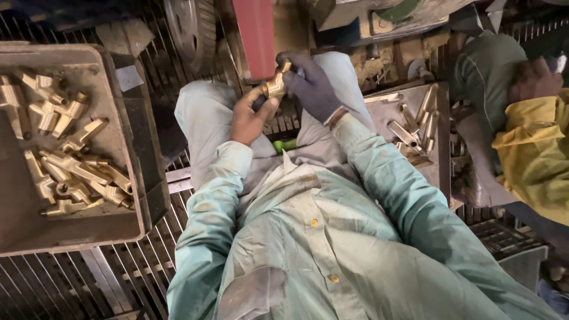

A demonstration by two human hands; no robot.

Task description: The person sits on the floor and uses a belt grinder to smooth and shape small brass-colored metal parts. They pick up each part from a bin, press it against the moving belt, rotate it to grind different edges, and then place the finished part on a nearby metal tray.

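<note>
I hold a brass pipe fitting in both hands, right against a reddish sanding belt. My left hand is bare and grips the fitting's lower end. My right hand wears a dark glove and clasps its upper end near the belt. A grey tray at my left carries several brass fittings. Another tray at my right holds several more brass fittings.
A metal grate floor lies under my knees. Another person in a yellow sleeve and green clothing sits at the right. A grinding wheel stands behind the belt, with machine parts at the top.
</note>
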